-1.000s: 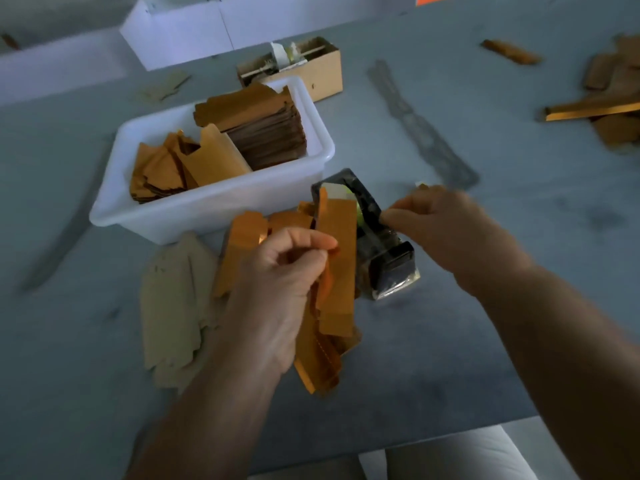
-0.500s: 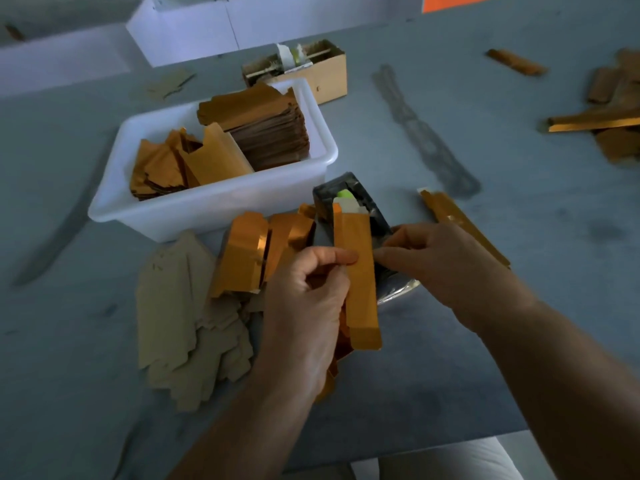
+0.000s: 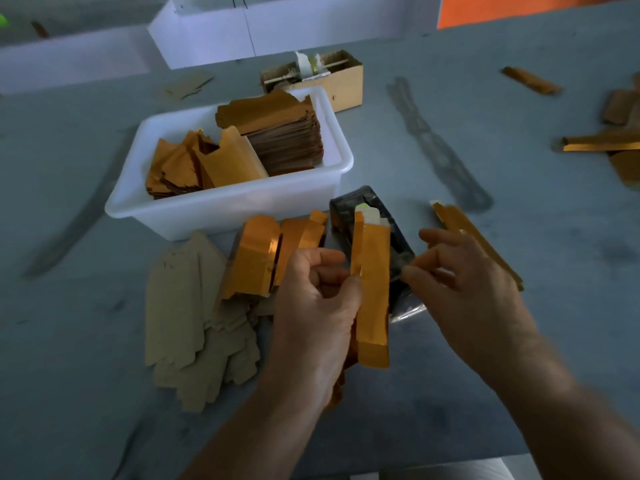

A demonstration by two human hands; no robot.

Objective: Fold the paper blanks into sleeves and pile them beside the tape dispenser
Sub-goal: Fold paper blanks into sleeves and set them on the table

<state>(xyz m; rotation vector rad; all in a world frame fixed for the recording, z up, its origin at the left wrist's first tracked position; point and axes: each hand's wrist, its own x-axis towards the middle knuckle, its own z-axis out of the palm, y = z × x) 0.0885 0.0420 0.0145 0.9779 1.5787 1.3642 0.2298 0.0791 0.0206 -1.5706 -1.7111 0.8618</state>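
While the person stands over the grey table [image 3: 519, 323], the left hand [image 3: 311, 313] holds a folded gold sleeve [image 3: 372, 289] upright, with thumb and curled fingers pinching its left edge near the middle. The sleeve is long and narrow, and it hides part of the black tape dispenser [image 3: 367, 216] that sits just behind it on the table. The right hand [image 3: 464, 278] is just beside the sleeve on its right; its fingertips are drawn together as if pinching something small, maybe a piece of tape, but I cannot tell this for sure. To the left of the dispenser lies a small pile of folded gold sleeves [image 3: 270, 254], touching a spread of flat brown paper blanks [image 3: 194, 313]. Behind them is a white plastic tub [image 3: 221, 209] with more gold and brown blanks inside. One more gold sleeve [image 3: 474, 237] lies on the table right of the dispenser, partly behind the right hand. An open cardboard box [image 3: 343, 84] stands behind the tub.
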